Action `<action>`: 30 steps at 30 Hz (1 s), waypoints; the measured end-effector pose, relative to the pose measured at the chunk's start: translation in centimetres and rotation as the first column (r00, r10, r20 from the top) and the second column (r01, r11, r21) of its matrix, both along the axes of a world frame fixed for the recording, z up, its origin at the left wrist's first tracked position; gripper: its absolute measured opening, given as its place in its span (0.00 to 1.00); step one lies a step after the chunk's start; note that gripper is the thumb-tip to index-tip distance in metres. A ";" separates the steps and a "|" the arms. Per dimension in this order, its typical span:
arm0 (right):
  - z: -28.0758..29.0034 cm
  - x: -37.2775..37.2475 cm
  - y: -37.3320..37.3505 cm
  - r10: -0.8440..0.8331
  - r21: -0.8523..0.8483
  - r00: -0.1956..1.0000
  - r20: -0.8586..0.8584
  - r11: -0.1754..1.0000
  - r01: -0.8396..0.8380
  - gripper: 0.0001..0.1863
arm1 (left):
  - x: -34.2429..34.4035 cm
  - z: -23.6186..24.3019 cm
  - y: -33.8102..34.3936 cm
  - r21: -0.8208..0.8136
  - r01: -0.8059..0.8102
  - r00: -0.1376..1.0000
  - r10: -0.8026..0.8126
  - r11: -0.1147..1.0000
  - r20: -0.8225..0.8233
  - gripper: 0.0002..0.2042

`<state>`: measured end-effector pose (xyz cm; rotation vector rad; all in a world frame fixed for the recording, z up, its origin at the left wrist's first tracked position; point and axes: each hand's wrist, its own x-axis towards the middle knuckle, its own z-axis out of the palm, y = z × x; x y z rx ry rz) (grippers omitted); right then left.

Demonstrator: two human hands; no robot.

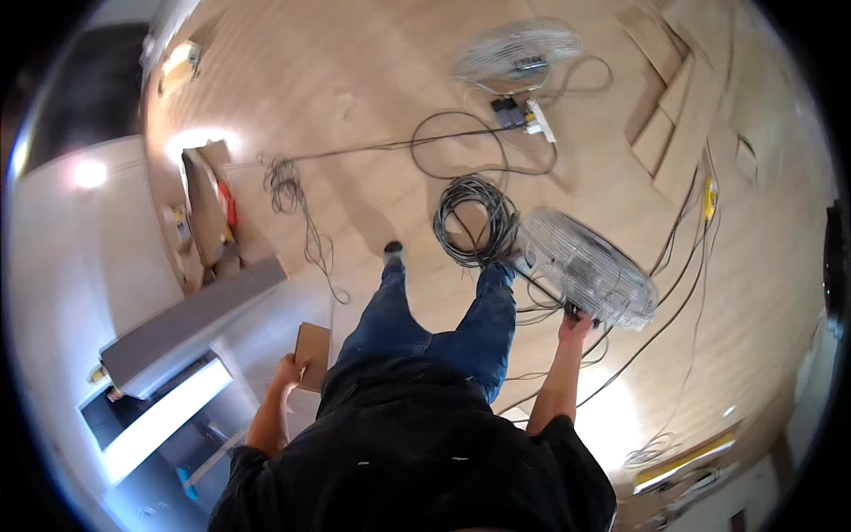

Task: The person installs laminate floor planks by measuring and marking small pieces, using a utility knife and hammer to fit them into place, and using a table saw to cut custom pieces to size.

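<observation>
My left hand [289,370] is closed on the edge of a flat brown board [313,353], perhaps cardboard or wood, held out beside my left hip. My right hand [575,327] grips a standing fan [592,270] just behind its round wire cage, at the motor end. The fan's pole slants from there toward my right foot. Beside that foot lies a thick coil of dark cable [476,222] on the floor. My fingers on the fan are partly hidden, and which part they wrap cannot be made out.
A second wire-caged fan [519,53] stands ahead, near a white power strip [538,121] with black adapters. A tangle of thin cable [284,184] lies at left. Long cables cross the floor at right, one with a yellow connector [710,199]. Brown boards [656,133] lie far right.
</observation>
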<state>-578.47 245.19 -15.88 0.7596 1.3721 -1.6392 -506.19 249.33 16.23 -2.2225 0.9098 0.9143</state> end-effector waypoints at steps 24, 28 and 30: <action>13.2 59.0 -28.4 0.829 -0.112 0.555 0.070 0.559 -0.822 0.18 | 25.9 -11.0 14.2 -0.263 -0.718 0.690 0.607 0.645 -0.395 0.25; 7.8 64.7 -34.8 0.887 -0.053 0.456 0.070 0.460 -0.887 0.09 | 24.5 -12.7 21.8 -0.171 -0.722 0.685 0.657 0.671 -0.315 0.28; 7.3 67.9 -38.2 0.938 -0.035 0.341 0.060 0.343 -0.939 0.08 | 23.2 -10.7 22.1 -0.105 -0.762 0.636 0.709 0.638 -0.304 0.29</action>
